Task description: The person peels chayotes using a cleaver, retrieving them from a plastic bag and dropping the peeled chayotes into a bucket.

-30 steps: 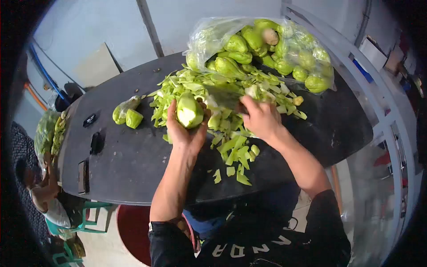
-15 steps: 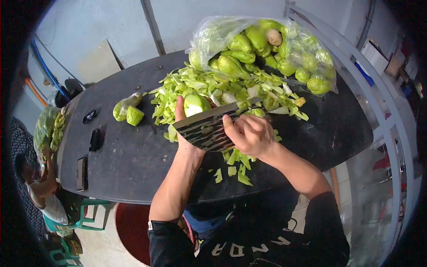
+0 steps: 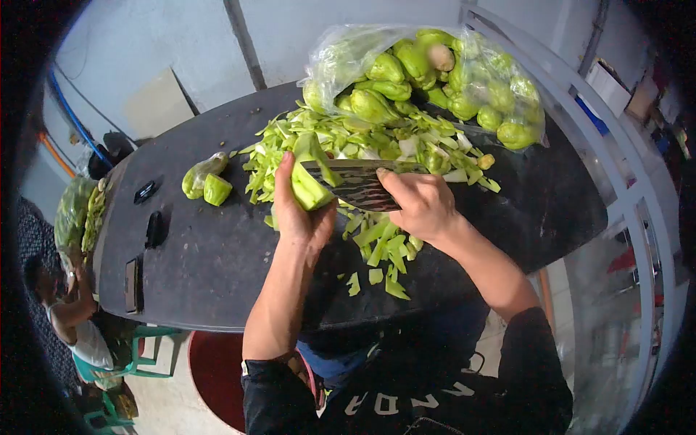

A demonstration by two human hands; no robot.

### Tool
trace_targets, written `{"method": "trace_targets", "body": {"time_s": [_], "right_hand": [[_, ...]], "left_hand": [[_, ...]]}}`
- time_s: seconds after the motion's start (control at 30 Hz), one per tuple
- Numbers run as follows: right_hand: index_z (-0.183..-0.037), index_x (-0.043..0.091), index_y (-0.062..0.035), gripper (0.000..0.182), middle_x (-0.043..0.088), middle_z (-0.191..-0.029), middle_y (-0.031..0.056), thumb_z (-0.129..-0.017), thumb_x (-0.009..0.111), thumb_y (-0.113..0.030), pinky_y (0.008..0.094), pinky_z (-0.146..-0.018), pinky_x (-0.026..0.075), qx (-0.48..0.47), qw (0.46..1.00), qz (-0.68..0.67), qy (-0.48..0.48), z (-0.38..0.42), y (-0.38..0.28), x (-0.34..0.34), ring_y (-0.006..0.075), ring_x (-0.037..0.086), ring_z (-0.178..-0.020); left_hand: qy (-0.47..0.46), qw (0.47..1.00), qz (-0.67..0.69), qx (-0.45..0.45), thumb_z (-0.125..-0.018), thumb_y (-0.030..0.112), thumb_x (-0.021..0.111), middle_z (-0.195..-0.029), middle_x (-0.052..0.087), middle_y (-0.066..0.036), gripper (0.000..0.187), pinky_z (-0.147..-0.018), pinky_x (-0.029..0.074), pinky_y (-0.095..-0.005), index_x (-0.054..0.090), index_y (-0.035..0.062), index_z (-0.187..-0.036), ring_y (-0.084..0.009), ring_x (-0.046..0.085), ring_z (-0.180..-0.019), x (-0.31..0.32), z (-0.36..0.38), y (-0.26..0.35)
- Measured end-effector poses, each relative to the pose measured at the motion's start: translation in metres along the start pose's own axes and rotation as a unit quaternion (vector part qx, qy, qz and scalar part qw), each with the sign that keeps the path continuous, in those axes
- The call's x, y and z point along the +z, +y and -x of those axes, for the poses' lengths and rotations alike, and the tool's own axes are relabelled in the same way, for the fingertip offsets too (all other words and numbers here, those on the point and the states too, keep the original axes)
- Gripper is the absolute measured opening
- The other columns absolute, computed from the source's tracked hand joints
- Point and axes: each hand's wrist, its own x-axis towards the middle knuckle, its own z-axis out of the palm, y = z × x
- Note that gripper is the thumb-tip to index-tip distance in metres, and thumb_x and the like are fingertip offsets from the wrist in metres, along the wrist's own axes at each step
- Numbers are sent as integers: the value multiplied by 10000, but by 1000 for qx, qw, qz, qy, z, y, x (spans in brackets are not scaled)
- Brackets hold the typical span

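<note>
My left hand [image 3: 301, 217] is closed around a pale green chayote [image 3: 310, 190], partly cut, with a slice standing away from it. In my right hand [image 3: 424, 201] is a broad knife [image 3: 359, 190] with a dark striped blade, its edge against the chayote. The fingers wrap the handle, which is mostly hidden. Beyond both hands spreads a heap of green chayote peelings and slices [image 3: 283, 148]. A smaller scatter of chayote pieces [image 3: 388, 246] lies on the table below the knife.
A clear plastic bag of whole chayotes [image 3: 370, 105] lies at the back of the dark table [image 3: 217, 268]. To the left are two chayote pieces [image 3: 216, 190] and several small black objects [image 3: 154, 228]. A seated person [image 3: 72, 319] is at far left; a metal railing [image 3: 616, 181] stands right.
The knife has moved off the front of the chayote to its right side. The chayote has tilted, showing its cut face and a slice peeling away.
</note>
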Motion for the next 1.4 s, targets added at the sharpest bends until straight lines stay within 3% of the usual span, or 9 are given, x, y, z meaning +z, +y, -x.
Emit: {"method": "trace_targets", "body": {"time_s": [0.37,0.57,0.7,0.77,0.9,0.93,1.07,1.23,1.4], "right_hand": [[-991,578,-50,380,628,-685,112,-631,699,-45,397,-520,522,53,998,23,-7,-2,7,-8,305,653,-611],[-1006,601,-32,373,624,-667,107,-649,701,-69,389,-512,519,-5,1000,-9,6,-6,-10,-12,274,655,-597],[-941,518,-60,280,652,-733,137,-699,658,-36,445,-564,523,111,993,25,-36,-3,18,-9,350,658,-660],[-1041,606,-79,368,665,-758,159,-686,682,-24,428,-590,523,144,988,27,-46,0,23,-10,367,656,-691],[-1035,629,-41,388,678,-802,149,-654,701,-21,412,-593,529,74,997,-22,-19,-5,3,-15,344,670,-700],[-963,575,-49,331,627,-673,101,-653,690,-52,409,-528,515,29,999,-17,3,-8,-5,-15,283,661,-621],[-1049,605,-41,427,616,-637,83,-634,702,-68,395,-490,515,-18,999,-27,1,-9,-14,-15,272,642,-550],[-913,532,-69,260,622,-651,125,-700,681,-65,436,-523,513,74,997,20,-14,-6,7,-4,321,652,-599],[-972,544,-70,279,637,-673,141,-729,680,-92,459,-545,517,103,994,23,-20,-7,7,-4,350,657,-633]], "left_hand": [[-75,996,-54,5,-893,443,619,-1126,618,-75,497,-936,486,-408,537,89,-1233,-218,601,-1038,10,13,-4],[-53,998,-12,-38,-912,433,579,-1082,638,-96,497,-907,502,-415,534,71,-1249,-238,619,-999,3,10,-1],[-89,994,-63,1,-921,447,552,-1082,635,-105,533,-870,527,-390,517,52,-1277,-249,631,-957,14,18,-6],[-153,985,-79,-6,-914,418,572,-1128,620,-101,515,-873,510,-367,517,49,-1269,-219,618,-991,10,18,-5],[12,1000,3,17,-908,476,560,-1111,628,-123,556,-857,535,-398,537,40,-1254,-247,633,-949,7,4,-3],[14,1000,3,18,-908,476,560,-1111,628,-123,556,-857,535,-398,537,40,-1254,-247,633,-949,5,5,-2],[-54,998,-29,-33,-893,491,576,-1038,656,-94,526,-813,550,-386,584,56,-1189,-240,650,-909,9,11,2],[-41,996,-83,-1,-891,465,599,-971,636,-76,480,-778,543,-399,583,65,-1155,-221,633,-875,7,11,0],[-79,995,-65,-7,-909,476,557,-1012,621,-89,507,-795,521,-416,565,61,-1200,-231,611,-893,12,14,1]]}}
